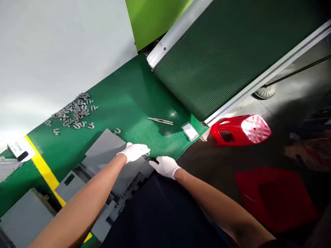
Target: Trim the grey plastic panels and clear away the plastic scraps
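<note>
My left hand [134,152], in a white glove, is closed on a small grey U-shaped piece [147,154] at its fingertips. Close beside it, my right hand [166,167], also gloved, is wrapped round a small tool with a dark and reddish handle [153,160]; its tip meets the piece, and its exact kind is mostly hidden. Another U-shaped piece [117,131] lies just beyond my left hand. Farther off to the left is a pile of similar grey pieces [76,112] on the green table top [124,89].
A utility knife [160,121] and a card in a clear holder [190,131] lie ahead. Grey panelled housings [103,148] stand under my left arm. A conveyor belt [207,69] rises at the right, near a red stool [232,132]. Yellow tape [45,168] crosses the left side.
</note>
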The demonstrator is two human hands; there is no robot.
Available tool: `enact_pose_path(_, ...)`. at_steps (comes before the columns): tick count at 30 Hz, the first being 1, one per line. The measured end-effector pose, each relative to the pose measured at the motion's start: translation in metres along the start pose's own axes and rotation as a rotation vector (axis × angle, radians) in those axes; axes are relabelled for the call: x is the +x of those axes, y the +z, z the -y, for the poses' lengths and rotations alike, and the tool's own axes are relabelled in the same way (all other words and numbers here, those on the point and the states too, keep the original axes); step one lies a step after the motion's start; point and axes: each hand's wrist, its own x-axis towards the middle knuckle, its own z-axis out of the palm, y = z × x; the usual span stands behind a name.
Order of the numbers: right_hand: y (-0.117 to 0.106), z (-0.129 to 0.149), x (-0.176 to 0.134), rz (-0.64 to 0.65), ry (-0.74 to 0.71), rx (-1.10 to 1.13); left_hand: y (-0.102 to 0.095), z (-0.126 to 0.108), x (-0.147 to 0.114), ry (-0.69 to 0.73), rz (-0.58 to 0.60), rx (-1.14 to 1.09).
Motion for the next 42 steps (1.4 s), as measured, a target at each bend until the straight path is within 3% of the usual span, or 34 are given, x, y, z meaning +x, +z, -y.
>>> enact_pose_path(12, -0.006, 0.007, -0.005, 0.007, 0.011, -0.061, 0.0, -0.002, 0.007, -0.042, 0.022, -0.009)
enact_pose_path(34, -0.011, 0.019, 0.009, 0.074, 0.115, 0.099, 0.002, 0.002, 0.009, -0.024, 0.02, -0.007)
enact_pose_path(42, 0.0, 0.014, 0.006, -0.014, 0.024, -0.089, 0.008, 0.006, 0.014, 0.04, -0.01, 0.074)
